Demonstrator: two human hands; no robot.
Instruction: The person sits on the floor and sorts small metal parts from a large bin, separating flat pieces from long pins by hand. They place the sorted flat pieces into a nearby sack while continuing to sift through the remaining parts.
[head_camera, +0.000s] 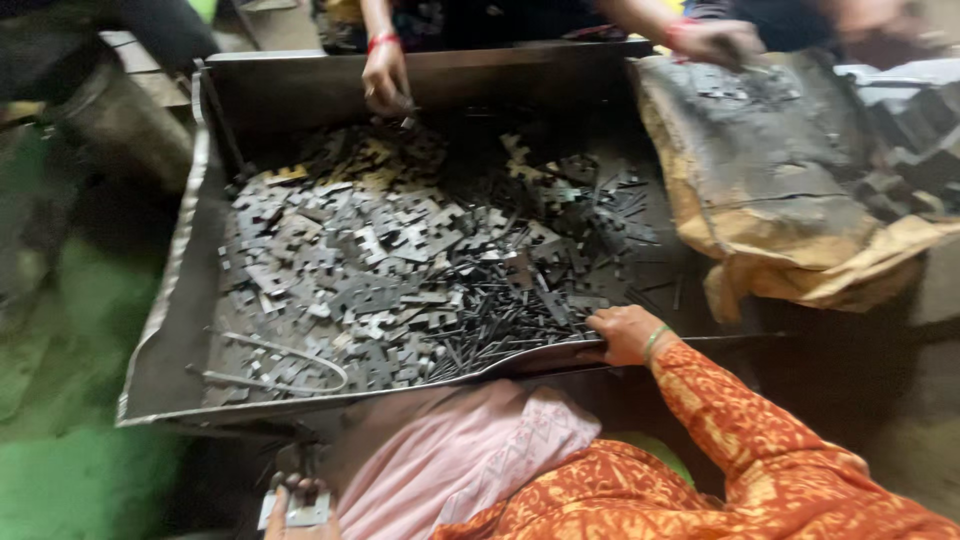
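Note:
A large sheet-metal tray (170, 330) holds a heap of small flat cross-shaped metal pieces (400, 260) and thin dark rods. My right hand (622, 335), in an orange patterned sleeve with a green bangle, rests on the tray's near rim, fingers curled over the edge beside the pile. My left hand (296, 508) is low at the bottom edge, below the tray, pinching a small stack of flat grey metal pieces (305, 515). Pink cloth covers my lap between the hands.
Across the tray another person's hand (385, 78) reaches into the far pieces, and their other hand (712, 42) is on a dirty brown sack (790, 200) at the right. A bent wire (290, 365) lies in the tray's near left corner. Green floor shows at left.

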